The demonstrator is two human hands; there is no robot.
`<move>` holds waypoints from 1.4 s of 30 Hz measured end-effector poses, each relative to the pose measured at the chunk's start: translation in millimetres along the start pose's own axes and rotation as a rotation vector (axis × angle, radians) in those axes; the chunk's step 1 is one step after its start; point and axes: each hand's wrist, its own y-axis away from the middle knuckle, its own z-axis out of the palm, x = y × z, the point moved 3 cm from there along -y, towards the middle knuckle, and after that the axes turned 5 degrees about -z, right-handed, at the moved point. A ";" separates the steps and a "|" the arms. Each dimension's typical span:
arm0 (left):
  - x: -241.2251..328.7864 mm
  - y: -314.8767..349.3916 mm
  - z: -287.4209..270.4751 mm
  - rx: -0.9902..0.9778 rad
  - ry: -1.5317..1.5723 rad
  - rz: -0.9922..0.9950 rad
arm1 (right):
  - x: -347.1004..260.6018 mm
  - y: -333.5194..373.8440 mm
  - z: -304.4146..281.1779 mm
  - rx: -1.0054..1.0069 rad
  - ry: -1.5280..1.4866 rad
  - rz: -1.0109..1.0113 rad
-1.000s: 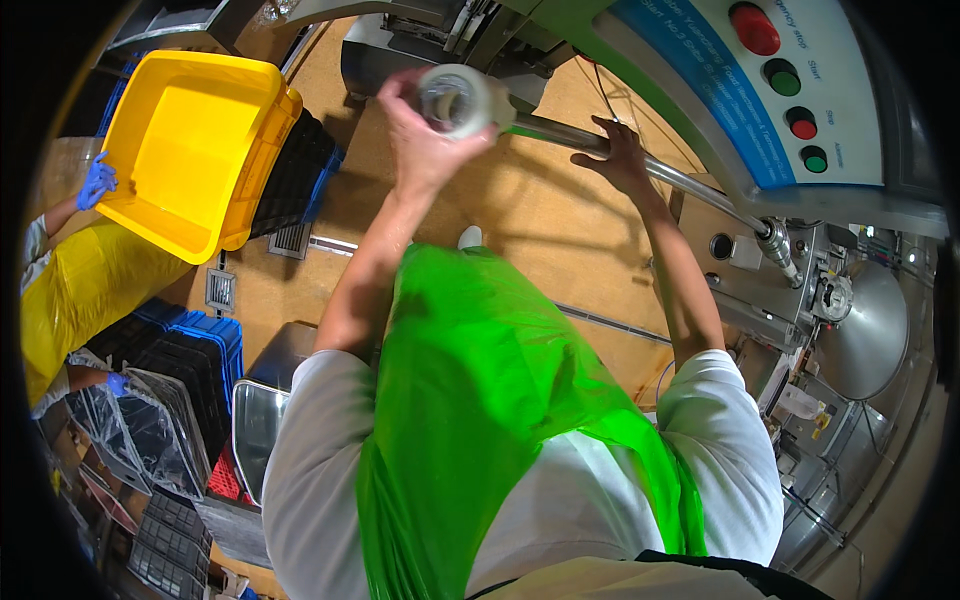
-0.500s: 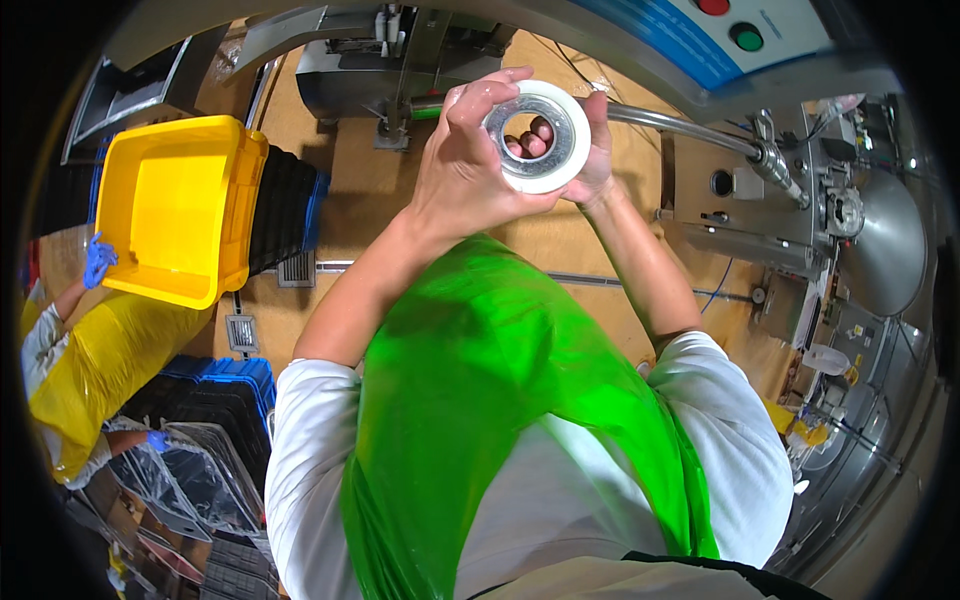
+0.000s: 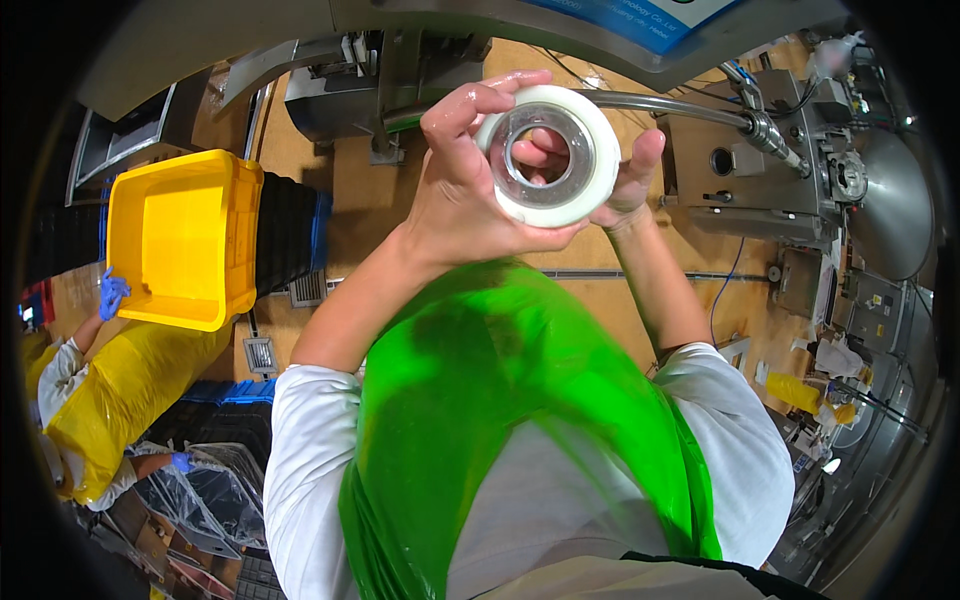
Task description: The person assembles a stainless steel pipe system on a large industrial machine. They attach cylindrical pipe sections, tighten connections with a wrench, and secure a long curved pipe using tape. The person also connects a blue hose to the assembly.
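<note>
Held up in front of me is a thick white ring with a shiny greyish inner band and a round hole through its middle. My left hand grips it from the left, fingers over the top edge and thumb along the underside. Behind and to the right is my right hand, partly hidden by the ring. Its curled fingers show through the hole, while its thumb points up, a little apart from the ring's right side.
A metal pipe runs behind the ring to a steel machine with a cone-shaped hopper. Overhead is a machine panel. At left, a co-worker in a yellow apron touches a yellow crate on stacked dark crates.
The ring has come slightly down and right, its face turned and looking larger. My right thumb has moved off its edge. The view has shifted a little.
</note>
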 end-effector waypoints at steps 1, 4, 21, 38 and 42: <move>1.0 -1.0 1.7 -0.010 0.009 0.009 | -0.6 3.5 -2.6 0.018 0.076 -0.014; 6.0 -1.4 4.2 -0.036 0.014 0.018 | -3.6 10.1 -3.9 -0.161 0.038 0.008; -81.5 55.2 -59.5 0.435 0.310 -0.477 | -24.6 38.6 -52.5 0.421 0.610 0.206; -273.5 146.7 -117.5 0.760 0.085 -0.744 | -29.4 70.8 -93.3 0.700 0.629 0.289; -267.9 129.9 -74.8 0.711 -0.013 -0.753 | -26.9 75.6 -101.9 0.714 0.630 0.315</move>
